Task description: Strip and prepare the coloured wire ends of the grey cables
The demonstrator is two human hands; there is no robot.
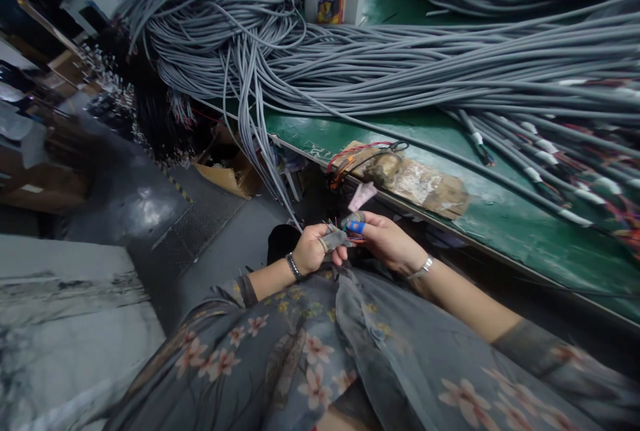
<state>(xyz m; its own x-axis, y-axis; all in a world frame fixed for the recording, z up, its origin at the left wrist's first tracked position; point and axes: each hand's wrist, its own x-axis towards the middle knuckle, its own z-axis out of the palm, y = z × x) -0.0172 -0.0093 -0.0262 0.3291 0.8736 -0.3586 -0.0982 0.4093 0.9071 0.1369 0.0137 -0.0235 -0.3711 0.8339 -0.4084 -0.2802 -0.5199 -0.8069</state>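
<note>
Close in front of my body, my left hand point(314, 248) pinches the end of a grey cable point(291, 208) that hangs down from the bench. Thin coloured wires point(356, 240) fan out of that end, between my two hands. My right hand point(383, 236) is closed on these wires from the other side, with blue tape round its thumb. Grey finger covers wrap some fingers of both hands. Just beyond the right hand, a pale pink strip point(363, 196) hangs at the bench edge. Which wires each fingertip grips is too small to tell.
Long grey cables point(400, 64) run across the green bench point(300, 131), heaped at its left end. Their stripped ends point(545, 151) lie at the right. Taped cardboard point(420, 188) lies along the front edge. A cardboard box point(227, 174) stands beneath; a white surface point(75, 324) is at lower left.
</note>
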